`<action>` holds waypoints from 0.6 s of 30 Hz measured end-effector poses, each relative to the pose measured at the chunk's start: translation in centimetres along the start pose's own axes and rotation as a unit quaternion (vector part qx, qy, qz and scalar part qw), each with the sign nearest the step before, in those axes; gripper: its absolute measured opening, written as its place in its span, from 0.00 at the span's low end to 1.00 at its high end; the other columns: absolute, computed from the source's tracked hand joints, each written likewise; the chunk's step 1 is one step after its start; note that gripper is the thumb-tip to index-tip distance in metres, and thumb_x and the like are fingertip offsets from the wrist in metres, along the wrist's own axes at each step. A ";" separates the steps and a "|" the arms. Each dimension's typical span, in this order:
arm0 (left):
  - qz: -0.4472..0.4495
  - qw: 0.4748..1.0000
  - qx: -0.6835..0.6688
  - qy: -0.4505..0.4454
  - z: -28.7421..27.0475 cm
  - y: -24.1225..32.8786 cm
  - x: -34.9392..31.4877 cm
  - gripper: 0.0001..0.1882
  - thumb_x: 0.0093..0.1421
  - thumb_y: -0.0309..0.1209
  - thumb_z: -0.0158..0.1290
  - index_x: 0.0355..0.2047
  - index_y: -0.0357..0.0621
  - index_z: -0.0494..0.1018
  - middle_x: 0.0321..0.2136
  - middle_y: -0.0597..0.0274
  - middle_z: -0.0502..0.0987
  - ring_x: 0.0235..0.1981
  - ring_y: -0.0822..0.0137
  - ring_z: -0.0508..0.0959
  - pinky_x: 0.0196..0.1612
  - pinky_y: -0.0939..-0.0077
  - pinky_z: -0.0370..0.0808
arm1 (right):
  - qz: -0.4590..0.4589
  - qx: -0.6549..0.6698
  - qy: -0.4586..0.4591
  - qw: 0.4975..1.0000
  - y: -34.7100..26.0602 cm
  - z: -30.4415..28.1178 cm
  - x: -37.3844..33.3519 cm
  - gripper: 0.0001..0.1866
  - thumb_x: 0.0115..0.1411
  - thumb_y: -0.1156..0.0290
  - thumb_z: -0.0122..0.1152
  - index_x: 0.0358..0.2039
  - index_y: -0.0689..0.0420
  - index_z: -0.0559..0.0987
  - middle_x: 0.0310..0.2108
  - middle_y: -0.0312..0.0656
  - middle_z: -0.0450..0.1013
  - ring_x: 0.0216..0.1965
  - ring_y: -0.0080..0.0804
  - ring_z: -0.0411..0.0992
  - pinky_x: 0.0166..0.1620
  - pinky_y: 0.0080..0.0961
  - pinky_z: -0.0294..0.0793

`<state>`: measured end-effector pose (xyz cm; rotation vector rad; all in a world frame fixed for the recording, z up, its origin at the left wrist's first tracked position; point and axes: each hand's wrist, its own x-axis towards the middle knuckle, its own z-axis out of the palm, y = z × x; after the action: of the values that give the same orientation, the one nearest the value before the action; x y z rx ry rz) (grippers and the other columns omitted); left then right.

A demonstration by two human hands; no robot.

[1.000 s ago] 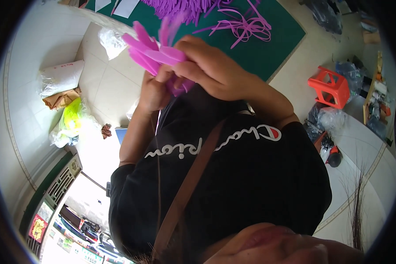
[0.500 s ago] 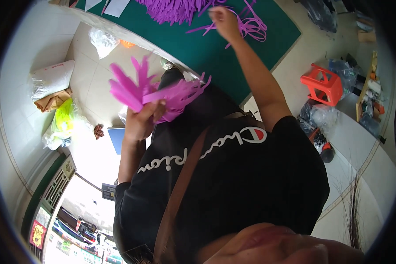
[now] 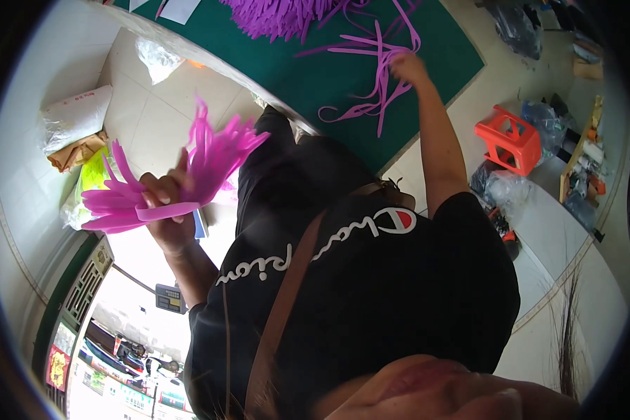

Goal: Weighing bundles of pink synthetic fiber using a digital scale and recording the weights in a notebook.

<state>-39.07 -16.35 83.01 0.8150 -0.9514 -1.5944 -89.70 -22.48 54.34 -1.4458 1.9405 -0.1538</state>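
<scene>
Head camera view, looking down past the wearer's black T-shirt (image 3: 399, 301), which has white lettering across the chest and a brown strap (image 3: 280, 315) running diagonally over it. Just beyond the shirt on the left, the left hand (image 3: 162, 189) is raised above the floor, its grip closed around the middle of a bundle of bright pink-purple strips (image 3: 213, 157). The strips fan out on both sides of the fingers like long, rounded petals, and one crosses in front of the hand.

Farther out on the right, the right arm stretches over a green-topped desk (image 3: 273, 70). The right hand (image 3: 407, 68) is at a loose tangle of thin purple strips (image 3: 381, 84); it is blurred, and I cannot tell whether its grip is closed on any of them. At the desk's far side, left of the tangle, lies a thick heap of purple strips (image 3: 280, 15), with white paper (image 3: 180, 10) farther left.

On the floor to the right is a red plastic stool (image 3: 507, 140) with clear and dark plastic bags around it. On the left are a white sack (image 3: 77, 115), crumpled brown paper (image 3: 77, 150) and, farther off, a whitish plastic bag (image 3: 155, 59).
</scene>
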 end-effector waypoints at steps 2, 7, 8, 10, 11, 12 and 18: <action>-0.010 0.999 -0.043 -0.011 0.2 0.2 0.5 0.13 0.67 0.39 0.38 0.27 0.49 0.61 0.13 0.71 0.61 0.23 0.69 0.68 0.54 0.64 0.60 | 0.032 -0.044 0.250 0.967 1.6 -1.0 4.2 0.13 0.51 0.60 0.57 0.31 0.56 0.79 0.26 0.47 0.76 0.29 0.44 0.75 0.36 0.35 0.74; -0.018 0.992 -0.121 0.023 1.0 0.7 1.2 0.12 0.67 0.39 0.37 0.27 0.50 0.60 0.12 0.74 0.56 0.15 0.76 0.59 0.39 0.73 0.63 | 0.040 -0.170 0.449 0.876 4.1 -0.5 13.0 0.16 0.52 0.59 0.57 0.38 0.55 0.77 0.30 0.49 0.74 0.33 0.48 0.73 0.41 0.35 0.72; -0.021 0.994 -0.106 0.014 1.2 0.7 1.2 0.12 0.67 0.39 0.37 0.27 0.50 0.60 0.12 0.74 0.56 0.15 0.76 0.59 0.39 0.73 0.63 | 0.040 -0.199 0.406 0.891 4.4 -0.4 13.8 0.17 0.52 0.59 0.57 0.39 0.55 0.76 0.30 0.50 0.73 0.33 0.49 0.72 0.42 0.37 0.72; -0.029 0.992 -0.104 0.063 1.4 1.1 1.3 0.12 0.67 0.39 0.36 0.27 0.50 0.60 0.12 0.74 0.55 0.15 0.76 0.58 0.39 0.73 0.63 | 0.042 -0.225 0.360 0.905 4.6 -0.5 14.5 0.17 0.53 0.59 0.58 0.40 0.56 0.76 0.31 0.50 0.73 0.33 0.49 0.72 0.43 0.38 0.71; -0.031 0.993 -0.102 0.055 1.4 1.2 1.4 0.12 0.67 0.39 0.35 0.27 0.50 0.60 0.12 0.74 0.55 0.15 0.76 0.58 0.39 0.74 0.62 | 0.039 -0.092 0.388 0.916 4.6 -0.5 14.0 0.18 0.52 0.59 0.59 0.40 0.56 0.75 0.31 0.50 0.73 0.33 0.48 0.73 0.43 0.38 0.71; -0.029 0.993 -0.098 0.063 1.4 1.2 1.6 0.12 0.67 0.39 0.35 0.27 0.50 0.60 0.12 0.74 0.55 0.15 0.76 0.58 0.39 0.74 0.62 | 0.035 0.042 0.410 0.910 4.4 -0.7 13.4 0.19 0.52 0.58 0.60 0.40 0.57 0.75 0.31 0.50 0.74 0.33 0.47 0.73 0.42 0.39 0.71; -0.055 0.986 -0.149 0.044 1.6 -0.5 3.8 0.12 0.68 0.36 0.34 0.28 0.49 0.61 0.12 0.75 0.54 0.15 0.77 0.56 0.38 0.75 0.61 | 0.076 0.112 0.222 0.966 0.5 1.6 6.3 0.21 0.50 0.52 0.61 0.30 0.60 0.77 0.27 0.50 0.75 0.33 0.48 0.74 0.37 0.36 0.71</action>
<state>-41.49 -19.69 83.21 0.7305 -0.5958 -1.7299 -89.99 -27.32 50.01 -1.1770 2.2921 -0.6522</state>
